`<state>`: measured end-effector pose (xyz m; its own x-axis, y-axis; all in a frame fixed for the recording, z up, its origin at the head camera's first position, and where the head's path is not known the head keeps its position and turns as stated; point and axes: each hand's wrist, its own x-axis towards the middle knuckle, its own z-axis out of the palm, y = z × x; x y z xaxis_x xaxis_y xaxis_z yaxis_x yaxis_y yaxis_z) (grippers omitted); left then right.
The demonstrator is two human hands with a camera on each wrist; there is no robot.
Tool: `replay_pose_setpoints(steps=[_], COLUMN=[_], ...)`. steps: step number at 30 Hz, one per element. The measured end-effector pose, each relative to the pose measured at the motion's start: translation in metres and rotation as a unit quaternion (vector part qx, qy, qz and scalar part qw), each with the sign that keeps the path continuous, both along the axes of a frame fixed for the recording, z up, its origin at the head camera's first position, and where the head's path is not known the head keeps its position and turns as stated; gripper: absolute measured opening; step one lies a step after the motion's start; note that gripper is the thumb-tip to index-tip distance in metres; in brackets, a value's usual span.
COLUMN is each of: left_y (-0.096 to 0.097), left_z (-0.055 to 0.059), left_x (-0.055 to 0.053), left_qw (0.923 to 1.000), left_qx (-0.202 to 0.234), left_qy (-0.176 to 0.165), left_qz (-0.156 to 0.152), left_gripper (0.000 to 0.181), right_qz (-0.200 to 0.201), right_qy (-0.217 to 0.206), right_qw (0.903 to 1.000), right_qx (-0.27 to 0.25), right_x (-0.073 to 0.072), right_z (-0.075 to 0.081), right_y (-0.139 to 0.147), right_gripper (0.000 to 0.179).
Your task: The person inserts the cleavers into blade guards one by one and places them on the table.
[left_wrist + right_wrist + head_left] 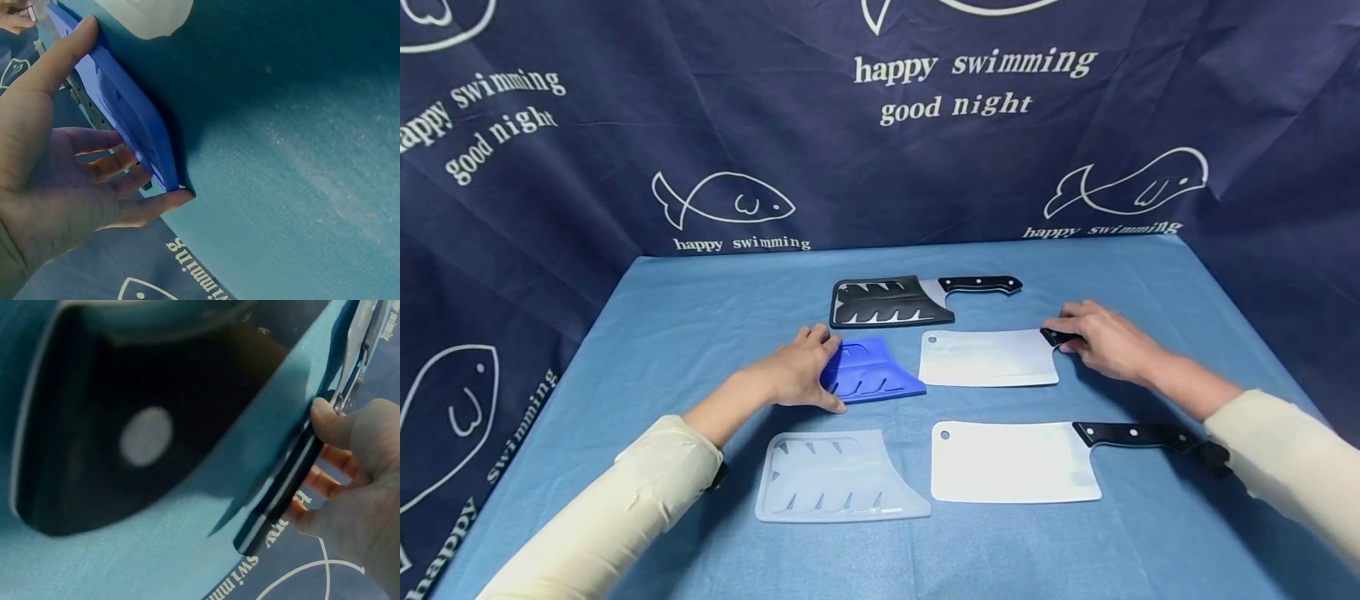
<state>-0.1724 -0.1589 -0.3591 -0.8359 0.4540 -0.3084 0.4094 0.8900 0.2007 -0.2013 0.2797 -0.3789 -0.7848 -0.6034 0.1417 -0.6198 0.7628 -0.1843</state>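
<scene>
While the left hand spans the blue sheath, thumb and fingers gripping opposite edges, the right hand pinches the black handle of the middle cleaver between thumb and fingers. Sheath and cleaver sit side by side mid-table, the blade's end just beside the sheath's wide mouth. Farther back on the table, a black sheath covers the far cleaver; nearer, a translucent sheath lies left of the bare near cleaver.
</scene>
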Motion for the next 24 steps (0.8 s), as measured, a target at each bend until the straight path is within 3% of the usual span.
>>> replay_pose_setpoints(steps=[9,16,24], left_y=[-0.005,-0.009,-0.01], left_z=[-0.001,-0.001,0.0], left_x=[-0.001,0.0,-0.003], left_qw=[0.9991,0.9972,0.9915], left_qx=[0.036,0.061,0.081], left_qy=[0.019,0.04,0.1], left_qz=[0.007,0.012,0.017], left_gripper=[0.11,0.111,0.109], right_qz=[-0.055,-0.062,-0.09], right_qy=[0.032,0.07,0.092], right_qw=[0.9974,0.9937,0.9865], right_qx=[-0.034,-0.062,-0.101], right_x=[0.003,0.003,0.008], right_z=[0.006,0.01,0.016], right_y=[-0.002,0.0,-0.003], right_gripper=[0.044,0.053,0.045])
